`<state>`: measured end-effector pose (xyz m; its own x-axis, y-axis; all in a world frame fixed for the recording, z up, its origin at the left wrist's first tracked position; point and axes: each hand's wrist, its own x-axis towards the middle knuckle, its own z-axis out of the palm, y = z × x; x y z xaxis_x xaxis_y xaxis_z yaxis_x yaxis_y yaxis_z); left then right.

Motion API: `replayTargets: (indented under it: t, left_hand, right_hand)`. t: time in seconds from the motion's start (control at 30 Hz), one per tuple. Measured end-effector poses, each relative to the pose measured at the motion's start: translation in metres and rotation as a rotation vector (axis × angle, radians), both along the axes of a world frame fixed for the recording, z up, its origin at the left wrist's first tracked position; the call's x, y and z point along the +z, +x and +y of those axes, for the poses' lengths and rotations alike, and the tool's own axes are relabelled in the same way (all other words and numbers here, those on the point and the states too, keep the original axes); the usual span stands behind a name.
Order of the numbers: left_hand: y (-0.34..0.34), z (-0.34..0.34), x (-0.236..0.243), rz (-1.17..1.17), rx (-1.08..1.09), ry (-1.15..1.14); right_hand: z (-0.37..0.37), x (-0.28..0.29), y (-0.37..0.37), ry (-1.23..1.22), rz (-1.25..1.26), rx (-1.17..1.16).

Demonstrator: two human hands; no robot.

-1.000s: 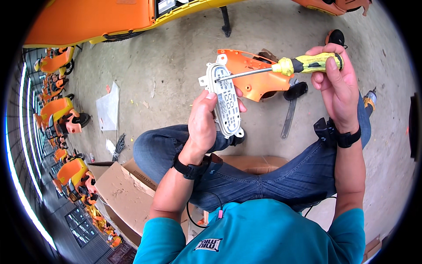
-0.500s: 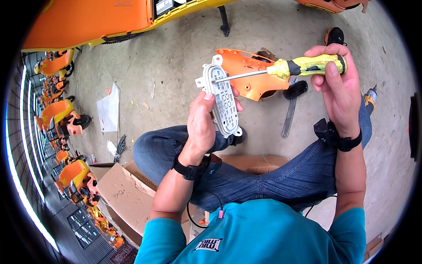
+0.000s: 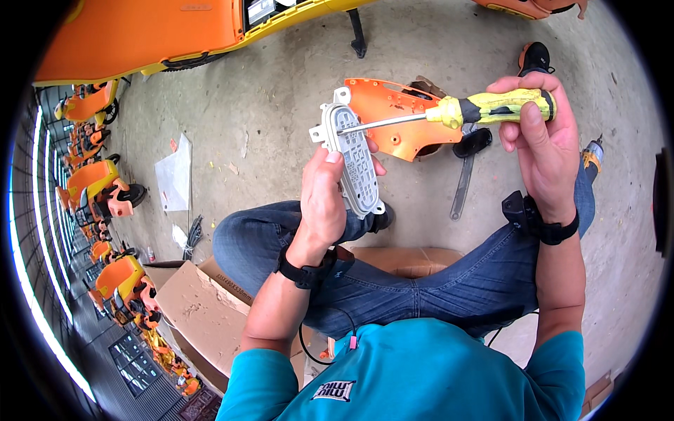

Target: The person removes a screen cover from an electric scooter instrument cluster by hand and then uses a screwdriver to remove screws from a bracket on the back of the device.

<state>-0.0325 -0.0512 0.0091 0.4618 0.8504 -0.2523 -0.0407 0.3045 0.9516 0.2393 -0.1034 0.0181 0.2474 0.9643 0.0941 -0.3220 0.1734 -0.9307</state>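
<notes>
My left hand (image 3: 323, 200) is closed around a long oval light-grey plastic part (image 3: 360, 172) with mounting tabs, probably a vehicle display or lamp unit. Its thumb lies on the near edge and fingertips show at the far side. A screwdriver (image 3: 484, 107) with a yellow and black handle is gripped in my right hand (image 3: 544, 137). Its metal shaft points left, and the tip reaches the upper left rim area of the part. Whether the tip touches cannot be made out exactly. Behind both lies an orange plastic body panel (image 3: 400, 123) on the floor.
A cardboard box (image 3: 207, 309) stands by my left leg. Past the panel lie a black item (image 3: 472, 142) and a flat metal strip (image 3: 461, 188). A power drill (image 3: 593, 154) rests beyond my right knee. An orange and yellow vehicle (image 3: 154, 35) fills the far left; several scooters (image 3: 95, 182) line the left.
The oval part has shifted very slightly to the left in my left hand. Screwdriver and right hand stay nearly where they were.
</notes>
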Motion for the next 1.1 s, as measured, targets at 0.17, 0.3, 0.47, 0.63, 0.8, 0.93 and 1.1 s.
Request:
replayTargets:
  t: [0.17, 0.3, 0.47, 0.63, 0.8, 0.93, 1.1]
  left_hand:
    - [0.000, -0.002, 0.002, 0.095, -0.009, 0.095]
    - [-0.001, -0.004, -0.002, 0.182, 0.019, 0.186]
    - [-0.004, -0.003, -0.004, 0.271, 0.037, 0.276]
    - [-0.013, -0.003, -0.008, 0.396, -0.103, 0.345]
    - [-0.009, -0.008, -0.002, 0.429, -0.089, 0.423]
    - [-0.011, -0.007, -0.003, 0.420, -0.102, 0.397]
    - [-0.008, -0.005, -0.001, 0.454, -0.029, 0.434]
  right_hand:
    - [-0.003, 0.004, -0.001, -0.071, -0.082, -0.066]
    - [-0.007, 0.007, 0.002, -0.191, -0.144, -0.060]
    - [-0.009, 0.020, 0.008, -0.363, -0.217, 0.049]
    - [-0.010, 0.018, 0.011, -0.197, -0.273, -0.017]
    - [-0.010, 0.014, 0.022, -0.132, -0.213, 0.092]
    - [-0.007, 0.010, 0.028, 0.048, -0.361, 0.148]
    - [-0.008, 0.014, 0.022, -0.123, -0.289, 0.173]
